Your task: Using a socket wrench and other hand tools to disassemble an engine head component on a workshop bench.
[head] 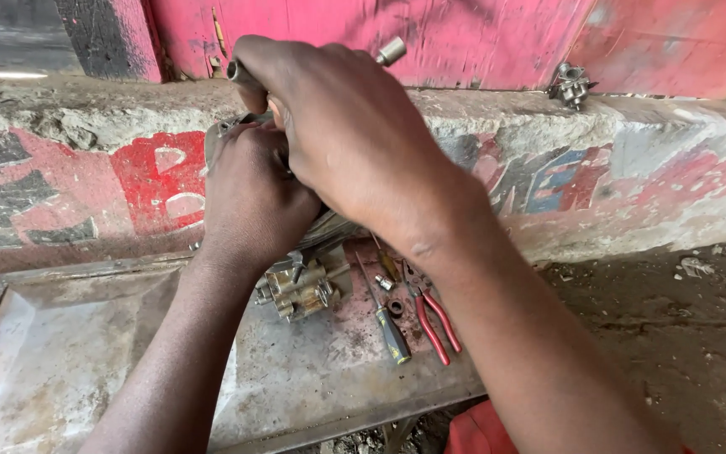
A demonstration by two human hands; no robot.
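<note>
Metal tray (60, 361) lies below both hands. Right hand (355, 134) clenched on a metal tool (390, 51), over the left hand (249, 197), which grips a part (216, 134), mostly hidden, possibly metal. Below the grip: carburetor (298, 287), red pliers (432, 315), screwdriver (388, 324).

Metal tray (60, 370) dull, stained; carburettor (298, 288) grimy cast metal; pliers (432, 315) glossy red plastic grips; ledge (632, 168) rough concrete.
</note>
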